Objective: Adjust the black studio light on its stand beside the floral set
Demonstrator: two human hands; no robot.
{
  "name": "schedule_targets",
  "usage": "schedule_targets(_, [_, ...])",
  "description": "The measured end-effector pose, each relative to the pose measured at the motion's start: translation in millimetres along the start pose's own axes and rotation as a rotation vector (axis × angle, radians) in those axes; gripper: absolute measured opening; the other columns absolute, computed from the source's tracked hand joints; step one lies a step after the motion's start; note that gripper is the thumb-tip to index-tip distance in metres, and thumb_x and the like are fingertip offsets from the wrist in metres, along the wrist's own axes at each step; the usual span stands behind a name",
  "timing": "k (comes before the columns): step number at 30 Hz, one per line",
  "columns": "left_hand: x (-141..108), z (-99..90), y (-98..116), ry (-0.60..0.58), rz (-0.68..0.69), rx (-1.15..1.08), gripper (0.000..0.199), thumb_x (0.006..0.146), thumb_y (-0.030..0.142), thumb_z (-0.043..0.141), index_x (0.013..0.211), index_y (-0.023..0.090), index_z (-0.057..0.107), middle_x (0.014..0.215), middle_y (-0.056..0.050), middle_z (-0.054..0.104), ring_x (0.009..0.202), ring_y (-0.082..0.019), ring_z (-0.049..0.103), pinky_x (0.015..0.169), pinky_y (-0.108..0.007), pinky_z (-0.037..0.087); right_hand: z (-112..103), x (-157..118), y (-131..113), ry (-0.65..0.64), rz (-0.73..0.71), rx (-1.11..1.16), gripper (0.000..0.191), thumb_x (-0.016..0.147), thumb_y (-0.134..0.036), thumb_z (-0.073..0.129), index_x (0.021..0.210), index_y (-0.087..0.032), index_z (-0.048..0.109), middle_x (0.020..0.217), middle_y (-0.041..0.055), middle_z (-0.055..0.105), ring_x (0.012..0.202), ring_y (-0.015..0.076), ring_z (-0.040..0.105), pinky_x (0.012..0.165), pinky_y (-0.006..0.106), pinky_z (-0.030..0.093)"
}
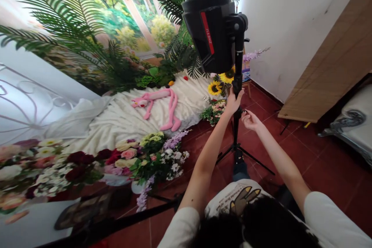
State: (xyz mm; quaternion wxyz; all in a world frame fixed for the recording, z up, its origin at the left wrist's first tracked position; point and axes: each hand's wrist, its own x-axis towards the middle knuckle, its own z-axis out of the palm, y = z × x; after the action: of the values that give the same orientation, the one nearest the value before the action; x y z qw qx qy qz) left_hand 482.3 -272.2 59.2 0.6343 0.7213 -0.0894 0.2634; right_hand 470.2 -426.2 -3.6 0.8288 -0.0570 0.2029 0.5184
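A black studio light (pixel 207 27) with a red label is mounted on top of a black light stand (pixel 238 60). My left hand (pixel 234 100) is wrapped round the stand's pole just under a joint. Lower and to the right, my right hand (pixel 249 119) has its fingers curled together at a small part on the pole's side, seemingly a knob too small to make out. The stand's legs (pixel 255 159) are spread on the red tiled floor near my foot.
A pink plush toy (pixel 158 99) lies on a white fur cloth (pixel 116 124). Sunflowers (pixel 215 88) stand just left of the pole. Flower arrangements (pixel 128 159) line the lower left. A brown panel (pixel 328 54) leans at the right, and another black pole (pixel 139 215) crosses the lower left.
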Motion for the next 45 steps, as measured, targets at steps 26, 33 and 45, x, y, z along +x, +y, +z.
schedule_targets(26, [-15.7,14.3,-24.9,0.268,-0.106,0.409,0.049,0.089,0.059,0.058,0.118,0.020,0.051,0.086,-0.009,0.074,0.082,-0.026,0.073,0.077,-0.033,0.050,-34.0,-10.3,43.2,0.327,-1.645,-2.099,0.021,0.090,-0.014,0.050,0.084,-0.023,0.069,0.104,0.0093,0.063,0.102,0.0227,0.063,0.084,0.036,0.056])
schedule_targets(33, [-27.1,11.7,-36.1,0.224,-0.088,0.348,0.041,0.087,0.053,0.064,0.109,0.020,0.053,0.084,-0.007,0.071,0.074,-0.021,0.068,0.074,-0.030,0.048,-31.9,-15.5,38.3,0.383,-1.668,-2.015,0.018,0.091,-0.021,0.052,0.100,-0.022,0.068,0.111,0.0110,0.061,0.105,0.0237,0.061,0.080,0.036,0.056])
schedule_targets(45, [-33.9,7.0,-43.9,0.115,-0.225,0.003,0.040,0.076,0.058,0.073,0.085,0.022,0.057,0.066,0.002,0.062,0.061,-0.013,0.060,0.069,-0.027,0.048,-29.3,-13.2,41.7,0.303,-1.509,-2.054,0.029,0.091,-0.020,0.049,0.117,-0.024,0.062,0.132,0.0112,0.061,0.126,0.0266,0.055,0.108,0.049,0.046])
